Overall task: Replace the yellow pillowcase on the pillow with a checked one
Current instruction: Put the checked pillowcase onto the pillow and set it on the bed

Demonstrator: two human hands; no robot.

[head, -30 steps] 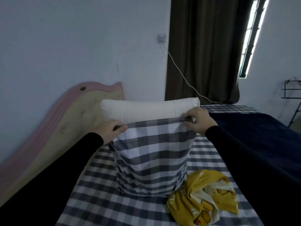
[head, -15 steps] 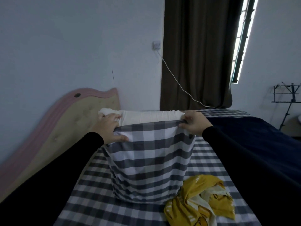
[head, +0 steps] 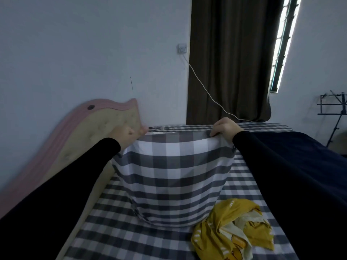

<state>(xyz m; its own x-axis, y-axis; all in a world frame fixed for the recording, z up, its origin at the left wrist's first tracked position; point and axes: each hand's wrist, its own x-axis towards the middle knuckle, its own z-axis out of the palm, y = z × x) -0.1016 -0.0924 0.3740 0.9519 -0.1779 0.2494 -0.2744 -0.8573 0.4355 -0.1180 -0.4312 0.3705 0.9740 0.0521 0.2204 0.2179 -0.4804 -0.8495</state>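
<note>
At about nine o'clock the padded headboard (head: 105,128) with its pink rim leans along the wall, marking the head of the bed (head: 116,239). Just in front of it, near ten o'clock, the left hand (head: 126,132) pinches the left corner of the checked pillowcase (head: 172,177) at its open top edge; the hand is blurred, so the exact finger placement is hard to read, but thumb and fingers close on the cloth.

At the centre, the pillowcase stands upright on the checked bedsheet, bulging as if the pillow fills it. The pillow itself is hidden; only a thin pale sliver shows at the mouth near the left hand. Holding both corners high probably lets the filling drop to the bottom of the case.

At about one o'clock the right hand (head: 225,128) is curled over the right corner of the opening, gripping the hem and pulling it taut against the other hand.

Down at five o'clock the yellow pillowcase (head: 232,229) lies crumpled on the sheet, touching the foot of the standing case, put aside and out of the way. By this layout the swap looks nearly finished; closing the opening and laying the pillow flat appear to remain. At three o'clock a dark blue blanket (head: 309,162) covers the rest of the bed.
</note>
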